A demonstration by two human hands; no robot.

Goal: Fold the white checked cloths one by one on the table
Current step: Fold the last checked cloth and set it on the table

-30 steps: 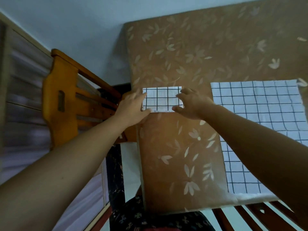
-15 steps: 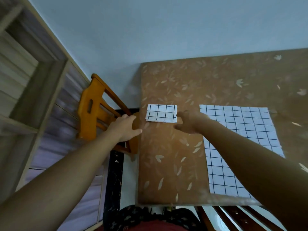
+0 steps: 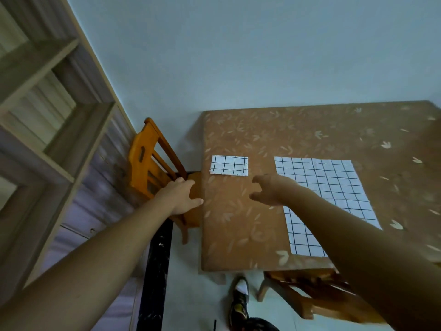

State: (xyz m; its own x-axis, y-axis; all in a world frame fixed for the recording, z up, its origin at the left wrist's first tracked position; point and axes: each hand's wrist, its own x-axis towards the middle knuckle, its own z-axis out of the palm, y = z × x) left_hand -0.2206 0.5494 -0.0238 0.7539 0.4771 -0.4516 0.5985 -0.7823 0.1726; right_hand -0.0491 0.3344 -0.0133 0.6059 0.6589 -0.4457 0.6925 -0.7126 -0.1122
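Observation:
A small folded white checked cloth lies near the left edge of the brown leaf-patterned table. A large white checked cloth lies spread flat to its right, partly hidden by my right forearm. My left hand hovers at the table's left edge with relaxed fingers and holds nothing. Over the table, between the two cloths, my right hand hangs with loosely curled fingers and nothing in it. Neither hand touches a cloth.
An orange wooden chair stands left of the table against a shelf unit. Another wooden chair sits under the table's near edge. A shoe is on the floor below. A pale wall is behind.
Both hands have let go of the folded cloth and drawn back toward me. The camera has risen and pulled away, so more of the table and floor shows.

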